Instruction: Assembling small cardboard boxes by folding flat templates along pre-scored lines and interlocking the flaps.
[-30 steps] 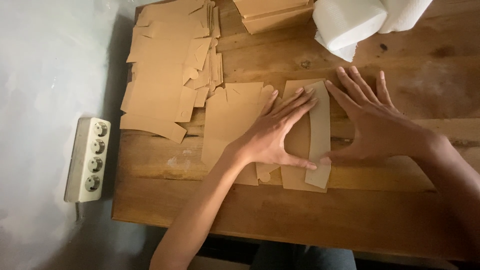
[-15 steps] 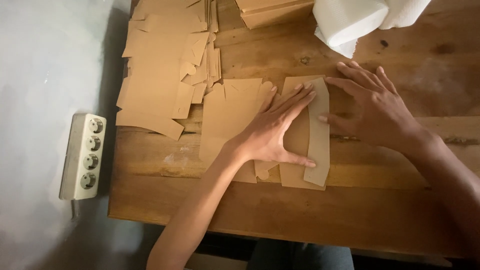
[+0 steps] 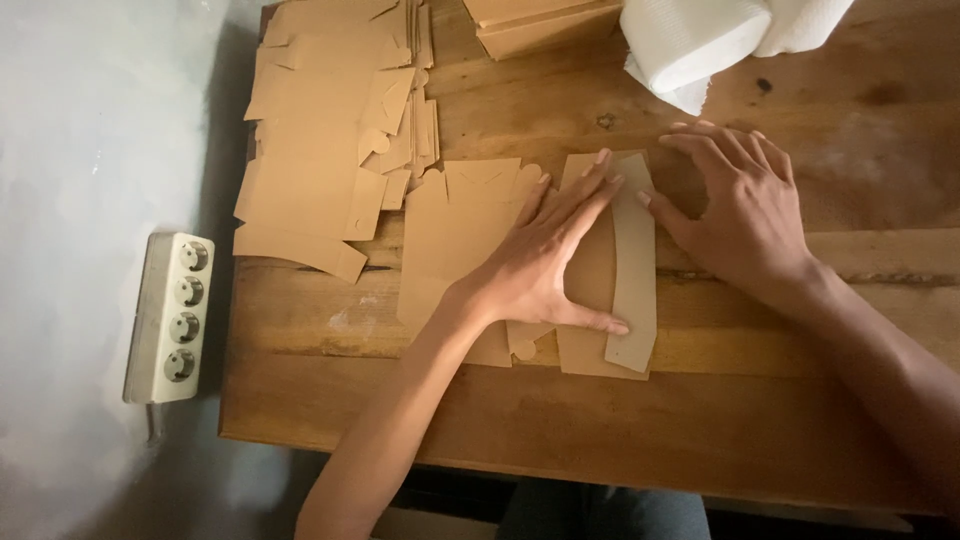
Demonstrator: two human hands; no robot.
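A flat brown cardboard box blank (image 3: pixel 600 300) lies on the wooden table (image 3: pixel 560 430), its right flap (image 3: pixel 633 270) folded over. My left hand (image 3: pixel 545 260) presses flat on the blank, fingers spread, thumb along the lower part of the flap. My right hand (image 3: pixel 735 215) rests on the table just right of the flap, fingers apart, with the thumb touching the flap's edge. Under the blank lies another flat piece of cardboard (image 3: pixel 450 240).
A loose pile of flat cardboard blanks (image 3: pixel 330 130) covers the table's far left corner. Folded cardboard boxes (image 3: pixel 540 22) sit at the far edge, beside a white paper roll (image 3: pixel 700 40). A white power strip (image 3: pixel 168 315) lies on the grey floor, left of the table.
My right hand has slid back to the right, off the folded flap, onto the table. My left hand stays pressed on the blank.
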